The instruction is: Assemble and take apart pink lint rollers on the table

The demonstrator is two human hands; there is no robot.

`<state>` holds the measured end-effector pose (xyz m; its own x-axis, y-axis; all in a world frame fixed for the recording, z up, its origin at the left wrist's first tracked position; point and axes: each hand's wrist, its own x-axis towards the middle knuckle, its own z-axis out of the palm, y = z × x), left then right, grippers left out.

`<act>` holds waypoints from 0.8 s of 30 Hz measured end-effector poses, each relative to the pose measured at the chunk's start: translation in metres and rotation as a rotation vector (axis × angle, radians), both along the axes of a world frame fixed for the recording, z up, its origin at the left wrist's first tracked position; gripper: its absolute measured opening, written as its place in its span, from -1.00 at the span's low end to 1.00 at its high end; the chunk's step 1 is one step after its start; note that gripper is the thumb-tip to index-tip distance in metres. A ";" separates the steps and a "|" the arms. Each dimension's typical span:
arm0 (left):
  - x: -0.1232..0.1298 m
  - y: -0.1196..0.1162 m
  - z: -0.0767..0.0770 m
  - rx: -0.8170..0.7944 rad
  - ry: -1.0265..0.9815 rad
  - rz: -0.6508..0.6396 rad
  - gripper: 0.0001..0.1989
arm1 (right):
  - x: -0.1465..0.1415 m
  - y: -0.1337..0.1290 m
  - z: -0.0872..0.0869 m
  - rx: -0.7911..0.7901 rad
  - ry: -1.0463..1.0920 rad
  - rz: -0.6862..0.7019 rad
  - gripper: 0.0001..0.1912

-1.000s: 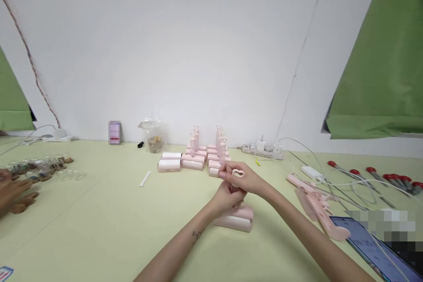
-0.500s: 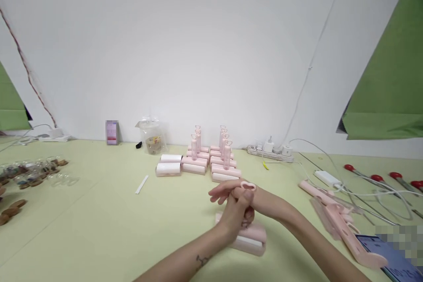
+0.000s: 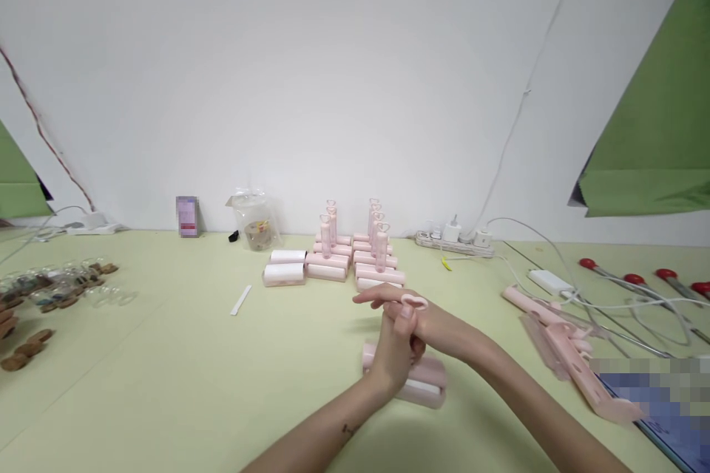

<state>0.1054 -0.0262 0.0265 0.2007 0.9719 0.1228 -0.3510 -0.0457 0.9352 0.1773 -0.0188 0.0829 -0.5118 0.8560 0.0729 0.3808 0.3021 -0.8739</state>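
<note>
Pink lint roller with heart-loop handle, being held upright in both hands near the middle of the table.

Left hand (image 3: pixel 398 346) is wrapping closed around the handle shaft; right hand (image 3: pixel 421 318) is lying across it with fingers stretched flat, only touching, just under the heart loop (image 3: pixel 415 301). The roller's drum and cover (image 3: pixel 421 380) are resting on the pale green table (image 3: pixel 166 377), partly hidden by the hands. Likely risk: the drum rolling or tipping sideways if the handle is pressed off-axis. Finished rollers (image 3: pixel 355 255) are standing stacked toward the far edge; spare pink handles (image 3: pixel 560 344) are lying toward the right edge beside cables and a power strip (image 3: pixel 455 242); small corked bottles (image 3: pixel 55 288) are sitting at the left edge. White wall behind, green fabric at both sides.
</note>
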 end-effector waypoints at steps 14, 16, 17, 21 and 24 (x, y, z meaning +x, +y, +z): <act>-0.024 0.012 0.008 0.161 0.158 -0.355 -0.26 | 0.051 -0.040 -0.065 0.098 -0.228 -0.147 -0.46; -0.037 0.018 0.014 0.264 0.347 -0.092 -0.31 | 0.044 -0.036 -0.074 0.186 -0.287 -0.160 -0.61; -0.047 0.023 0.017 0.304 0.445 0.073 -0.36 | 0.038 -0.032 -0.075 0.244 -0.308 -0.154 -0.66; -0.121 0.050 0.021 0.277 0.682 0.453 -0.78 | -0.001 -0.005 -0.073 0.589 -0.415 -0.157 -0.73; -0.182 0.069 0.015 0.165 0.831 0.649 -0.57 | -0.032 0.023 -0.072 0.711 -0.447 -0.195 -0.73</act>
<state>-0.0762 0.0433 0.0416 -0.2681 0.9067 0.3257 0.5312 -0.1429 0.8351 0.1449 0.0045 0.0109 -0.4691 0.7589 0.4517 0.7457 0.6144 -0.2578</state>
